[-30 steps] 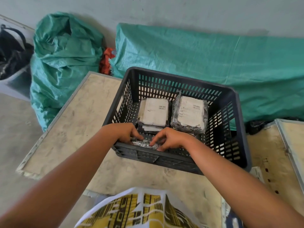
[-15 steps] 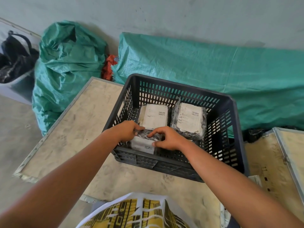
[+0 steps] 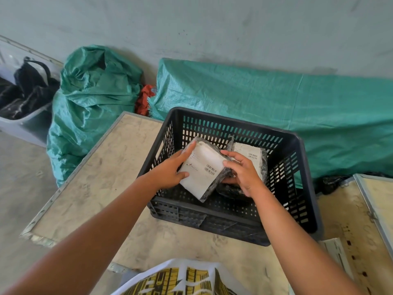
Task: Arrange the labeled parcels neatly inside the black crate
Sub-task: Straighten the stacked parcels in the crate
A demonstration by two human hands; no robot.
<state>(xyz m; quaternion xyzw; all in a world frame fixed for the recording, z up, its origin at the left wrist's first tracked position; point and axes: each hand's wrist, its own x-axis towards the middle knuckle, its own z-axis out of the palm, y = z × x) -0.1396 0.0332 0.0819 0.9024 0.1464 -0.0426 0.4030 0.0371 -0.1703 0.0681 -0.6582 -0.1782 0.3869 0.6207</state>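
Observation:
The black slotted crate (image 3: pixel 306 188) stands on a worn wooden board. Both hands hold one parcel (image 3: pixel 203 171) above the crate's middle, a black-wrapped packet with a white barcode label facing up, tilted. My left hand (image 3: pixel 170 173) grips its left edge, thumb on the label. My right hand (image 3: pixel 242 171) grips its right edge with fingers curled under. A second labeled parcel (image 3: pixel 249 154) lies at the crate's back right, partly hidden by my right hand. Another dark packet (image 3: pixel 231 191) shows low under my right wrist.
Green woven sacks (image 3: pixel 93 103) and a long green-covered bundle (image 3: pixel 276 107) lie against the wall behind the crate. A grey tub with black bags (image 3: pixel 23 116) sits at far left. A second board (image 3: pixel 374 201) lies at right. A yellow-printed bag (image 3: pixel 182 277) is at the bottom edge.
The parcel has come up from the crate's near inside wall and turned label-up, now held higher over the middle. The parcel at the back left is now hidden behind it.

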